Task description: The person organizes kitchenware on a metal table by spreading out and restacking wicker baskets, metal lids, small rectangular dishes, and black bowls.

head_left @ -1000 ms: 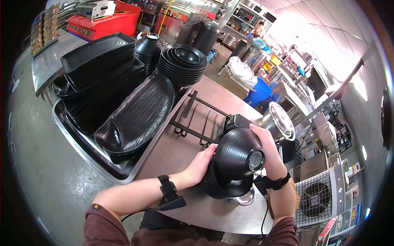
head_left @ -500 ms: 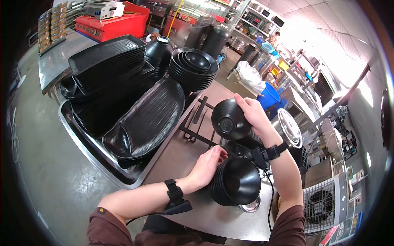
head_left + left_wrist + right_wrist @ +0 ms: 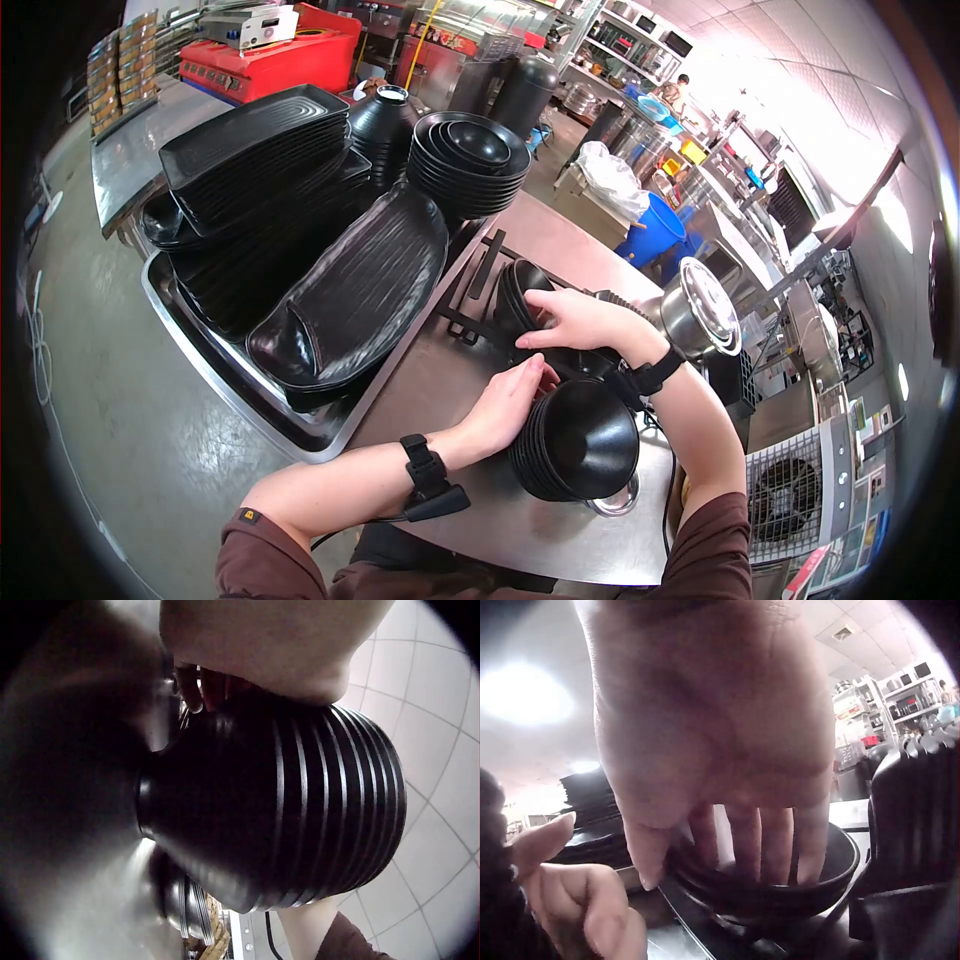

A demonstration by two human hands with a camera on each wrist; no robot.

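A stack of nested black ribbed bowls (image 3: 575, 440) stands on the steel table in front of me. My left hand (image 3: 510, 405) rests against its left side with loosely bent fingers; in the left wrist view the hand lies along the ribbed rims (image 3: 330, 802). Farther out, my right hand (image 3: 580, 322) reaches down into a black bowl (image 3: 515, 292) at the black metal rack (image 3: 480, 265). Its fingers (image 3: 776, 840) extend fairly straight inside that bowl (image 3: 810, 900), while the thumb hangs just outside the rim. Part of the bowl is hidden behind this hand.
To the left, a large tray (image 3: 370, 400) carries piled black plates (image 3: 255, 140), a leaf-shaped dish (image 3: 370, 290) and stacked bowls (image 3: 470, 170). A lidded steel pot (image 3: 700, 305) stands at the right, and a small metal bowl (image 3: 617, 498) sits beside the near stack.
My right hand first lifted the top bowl off the near stack, then lowered it leftward to the rack, its mouth now turned up. The left hand has stayed by the stack.
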